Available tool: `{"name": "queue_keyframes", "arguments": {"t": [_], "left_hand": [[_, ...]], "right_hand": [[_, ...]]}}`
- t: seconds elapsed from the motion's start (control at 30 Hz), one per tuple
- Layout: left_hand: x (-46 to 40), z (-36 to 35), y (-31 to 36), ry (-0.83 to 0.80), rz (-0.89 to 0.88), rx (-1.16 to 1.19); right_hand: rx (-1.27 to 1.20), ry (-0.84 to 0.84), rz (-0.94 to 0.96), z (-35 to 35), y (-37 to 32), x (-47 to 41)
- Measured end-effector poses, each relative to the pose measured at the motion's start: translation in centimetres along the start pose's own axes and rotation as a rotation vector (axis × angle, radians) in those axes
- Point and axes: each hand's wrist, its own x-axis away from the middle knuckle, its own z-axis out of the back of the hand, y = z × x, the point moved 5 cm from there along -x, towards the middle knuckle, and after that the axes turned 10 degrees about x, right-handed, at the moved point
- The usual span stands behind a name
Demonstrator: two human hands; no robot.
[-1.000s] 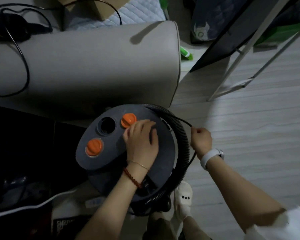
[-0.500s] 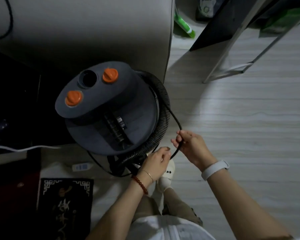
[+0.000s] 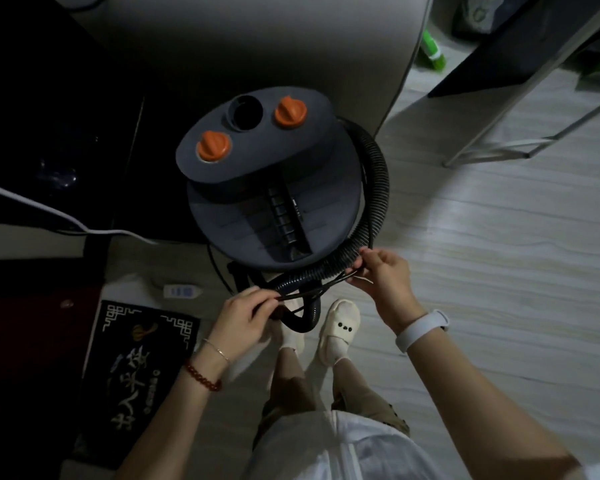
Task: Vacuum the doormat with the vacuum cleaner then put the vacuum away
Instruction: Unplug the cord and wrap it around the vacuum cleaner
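Both hands pinch a thin black power cord [image 3: 312, 291] strung between them: left hand [image 3: 243, 317] grips its left end with curled fingers, right hand [image 3: 383, 275] nips its right end between thumb and fingertips, just beside the hose. Item, vacuum cleaner [image 3: 274, 188]: round drum body, matte dark grey plastic, standing on the floor directly beyond the hands, its near rim just above the cord. Top deck oval, bearing two orange ribbed knobs [image 3: 290, 111] and one open round port [image 3: 246, 111]; a ridged handle channel runs toward the near edge. Item, hose [image 3: 378, 188]: black, corrugated, flexible, wrapped around the right and near sides of the drum, ending in a loop between the hands, above the feet. Item, pale upholstered furniture side [image 3: 291, 39]: smooth, grey, far of the vacuum, touching or nearly so; cannot tell which. Item, floor [image 3: 499, 254]: pale wood-grain planks, right half of scene. Item, doormat [image 3: 136, 372]: black, rectangular, white fret border and characters, lying near left, beside the left forearm, apart from the vacuum. Item, slippers [image 3: 340, 329]: cream, soft, rounded, a small dotted face on the right one. Item, wristband [image 3: 421, 329]: white, smooth, on the right wrist. Item, bead bracelet [image 3: 201, 377]: red, on the left wrist, alongside a thin chain.
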Motion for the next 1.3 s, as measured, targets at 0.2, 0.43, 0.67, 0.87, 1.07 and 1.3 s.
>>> {"name": "queue_keyframes", "arguments": {"t": [0.2,0.43,0.67,0.87,1.07,1.3], "left_hand": [[0.4,3.6,0.1,-0.108,-0.019,0.066],[-1.8,5.9,-4.5,0.056,-0.040,-0.066],[-2.4,-0.4,0.1,0.076,-0.407,-0.075],[-3.8,0.0,-4.3,0.312,-0.281,-0.348],[-2.0,0.7,-6.8,0.446,-0.032,-0.452],[-2.8,1.5,-4.1,0.458,-0.066,-0.223]], "right_hand": [[0.088,0.277,-0.026,0.0,1.4,-1.3],[0.201,0.430,0.065,0.4,1.6,-1.8],[0.205,0.577,0.083,3.5,1.3,-2.2],[0.185,0.524,0.120,2.4,1.1,-1.8],[0.166,0.292,0.118,-0.6,1.6,-1.1],[0.533,0.378,0.047,-2.4,2.3,-2.6]]}}
